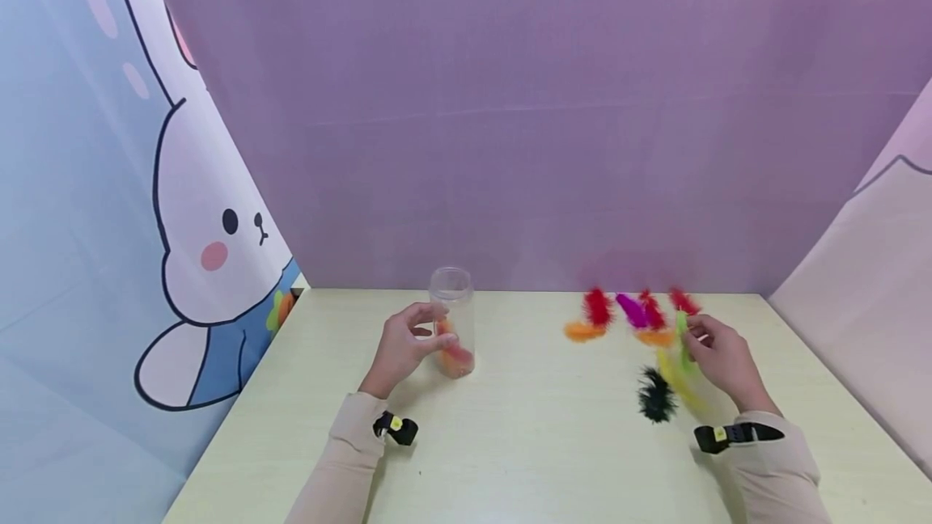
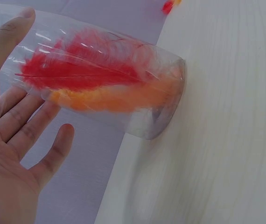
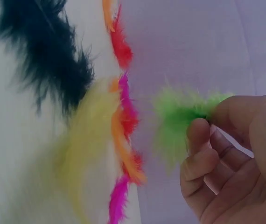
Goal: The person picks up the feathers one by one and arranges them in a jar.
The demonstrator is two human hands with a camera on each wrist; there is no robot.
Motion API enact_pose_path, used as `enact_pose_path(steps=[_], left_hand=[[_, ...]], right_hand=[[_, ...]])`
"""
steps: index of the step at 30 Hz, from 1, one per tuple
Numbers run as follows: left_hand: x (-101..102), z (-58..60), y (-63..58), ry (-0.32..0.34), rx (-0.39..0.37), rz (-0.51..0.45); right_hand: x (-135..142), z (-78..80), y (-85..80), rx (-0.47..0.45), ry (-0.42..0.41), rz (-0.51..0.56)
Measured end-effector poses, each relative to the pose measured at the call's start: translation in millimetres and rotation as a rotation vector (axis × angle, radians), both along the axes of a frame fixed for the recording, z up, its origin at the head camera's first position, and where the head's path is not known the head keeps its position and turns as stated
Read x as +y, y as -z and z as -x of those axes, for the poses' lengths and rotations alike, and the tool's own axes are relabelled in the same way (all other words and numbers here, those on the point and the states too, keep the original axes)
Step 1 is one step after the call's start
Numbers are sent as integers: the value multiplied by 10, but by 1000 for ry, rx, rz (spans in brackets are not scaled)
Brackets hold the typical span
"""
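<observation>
Standing on the table (image 1: 553,435), the jar (image 1: 464,330) contains a red feather (image 2: 86,67) and an orange feather (image 2: 107,100). Head view shows the jar's top rim; left wrist view cuts it off. Head view shows one magenta feather (image 1: 632,311), right wrist view two. Left hand (image 1: 406,348) grips the jar, thumb one side, fingers the other. Right hand (image 1: 722,356) pinches the green feather (image 1: 682,328), tips together, near the yellow feather (image 1: 677,378) and black feather (image 1: 657,396).
</observation>
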State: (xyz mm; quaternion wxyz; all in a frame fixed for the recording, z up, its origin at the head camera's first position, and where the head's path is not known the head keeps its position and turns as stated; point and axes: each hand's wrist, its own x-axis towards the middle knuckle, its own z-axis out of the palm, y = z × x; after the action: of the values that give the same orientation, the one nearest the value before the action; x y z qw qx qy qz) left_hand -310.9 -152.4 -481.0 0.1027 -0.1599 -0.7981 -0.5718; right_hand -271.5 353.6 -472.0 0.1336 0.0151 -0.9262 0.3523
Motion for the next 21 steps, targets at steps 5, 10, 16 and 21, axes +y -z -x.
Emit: enact_pose_path(steps=[5,10,16,21], left_hand=[[11,-3,-1,6,3,-11],[18,-2,7,3,-8,-9],[14,9,18,5,-14,-34],[14,9,18,1,-15,-28]], right_hand=[[-47,-5,-30,-19,6,35],[-95,-5,-56,-24,10,68],[-146,6,-100,21,-21,79],[-186,7,-131,76,-90,137]])
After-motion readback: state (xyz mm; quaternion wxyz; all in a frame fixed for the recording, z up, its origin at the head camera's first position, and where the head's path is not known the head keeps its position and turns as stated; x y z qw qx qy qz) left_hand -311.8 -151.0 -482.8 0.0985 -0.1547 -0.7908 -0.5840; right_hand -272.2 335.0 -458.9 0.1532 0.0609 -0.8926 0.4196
